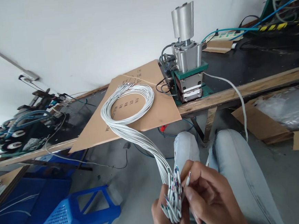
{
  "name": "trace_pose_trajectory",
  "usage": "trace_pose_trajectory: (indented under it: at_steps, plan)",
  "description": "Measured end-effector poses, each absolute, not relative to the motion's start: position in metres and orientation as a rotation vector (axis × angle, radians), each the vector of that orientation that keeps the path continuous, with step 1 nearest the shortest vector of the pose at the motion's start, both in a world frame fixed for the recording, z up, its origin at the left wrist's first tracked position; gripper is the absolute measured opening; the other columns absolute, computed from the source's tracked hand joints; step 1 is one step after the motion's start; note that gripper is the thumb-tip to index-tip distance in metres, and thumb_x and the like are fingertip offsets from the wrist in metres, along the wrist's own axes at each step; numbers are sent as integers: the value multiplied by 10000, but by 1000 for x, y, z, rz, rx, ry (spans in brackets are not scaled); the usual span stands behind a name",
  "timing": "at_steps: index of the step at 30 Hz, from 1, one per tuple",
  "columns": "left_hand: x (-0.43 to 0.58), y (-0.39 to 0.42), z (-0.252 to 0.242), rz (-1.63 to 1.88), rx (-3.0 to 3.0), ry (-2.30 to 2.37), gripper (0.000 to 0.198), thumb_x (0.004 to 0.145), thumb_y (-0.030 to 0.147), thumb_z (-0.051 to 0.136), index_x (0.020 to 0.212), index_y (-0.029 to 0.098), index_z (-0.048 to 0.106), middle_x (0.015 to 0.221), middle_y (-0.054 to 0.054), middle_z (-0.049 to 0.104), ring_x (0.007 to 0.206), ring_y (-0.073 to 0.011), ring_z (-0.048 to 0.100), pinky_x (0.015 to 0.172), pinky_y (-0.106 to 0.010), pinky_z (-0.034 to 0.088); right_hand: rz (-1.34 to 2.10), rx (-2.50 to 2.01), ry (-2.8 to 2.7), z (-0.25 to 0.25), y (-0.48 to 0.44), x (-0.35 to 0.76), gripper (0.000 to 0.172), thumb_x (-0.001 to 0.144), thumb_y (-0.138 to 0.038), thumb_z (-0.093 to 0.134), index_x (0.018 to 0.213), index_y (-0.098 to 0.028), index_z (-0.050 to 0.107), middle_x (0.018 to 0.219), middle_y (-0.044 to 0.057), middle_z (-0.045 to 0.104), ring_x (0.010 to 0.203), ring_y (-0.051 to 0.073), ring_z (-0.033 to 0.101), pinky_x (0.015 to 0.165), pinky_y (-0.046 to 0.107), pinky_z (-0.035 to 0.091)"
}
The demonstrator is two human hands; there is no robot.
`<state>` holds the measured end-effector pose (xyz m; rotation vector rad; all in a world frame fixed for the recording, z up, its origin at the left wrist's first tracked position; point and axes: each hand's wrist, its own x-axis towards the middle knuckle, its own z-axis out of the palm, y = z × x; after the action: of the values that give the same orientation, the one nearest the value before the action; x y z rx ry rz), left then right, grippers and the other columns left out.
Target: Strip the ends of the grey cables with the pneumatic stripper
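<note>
A thick bundle of white cables (144, 141) runs from a coil (130, 119) on the bench down to my lap. My left hand (164, 211) is wrapped round the bundle near its ends. Coloured inner wires, some dark green and some red, peek out of the cut cable tips (174, 189). Between the thumb and forefinger of my right hand (210, 193) is one white cable end (188, 179), pinched just right of the others. How that cable joins the bundle is hidden by my fingers.
The coil rests on a flat cardboard sheet (162, 112) overhanging the bench edge. A pneumatic machine (188, 57) stands to its right. Tools and hoses (18, 129) sit at the left. A blue stool (95, 213) is low left, and a cardboard box (264, 123) with plastic lies right.
</note>
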<state>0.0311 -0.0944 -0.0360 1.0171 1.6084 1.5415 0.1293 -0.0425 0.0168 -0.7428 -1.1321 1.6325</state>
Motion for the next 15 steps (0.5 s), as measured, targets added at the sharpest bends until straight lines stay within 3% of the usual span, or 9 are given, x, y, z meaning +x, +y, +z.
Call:
trace_pose_trajectory:
  at_steps: [7, 15]
  plan:
    - [28, -97, -50, 1514, 994, 1667, 263, 744, 273, 866, 687, 201, 620, 581, 2, 504, 536, -137, 475, 630, -241, 484, 1696, -849, -1133, 23, -39, 132, 316, 890, -437, 725, 834, -184, 543, 758, -26, 487, 495, 33, 395, 415, 142, 382]
    - [29, -97, -56, 1523, 1007, 1596, 261, 785, 302, 821, 679, 201, 605, 531, 3, 492, 482, -126, 454, 523, -227, 392, 1753, -1004, -1117, 29, -35, 133, 452, 834, -560, 770, 818, -157, 566, 608, -36, 498, 445, 48, 451, 442, 161, 406]
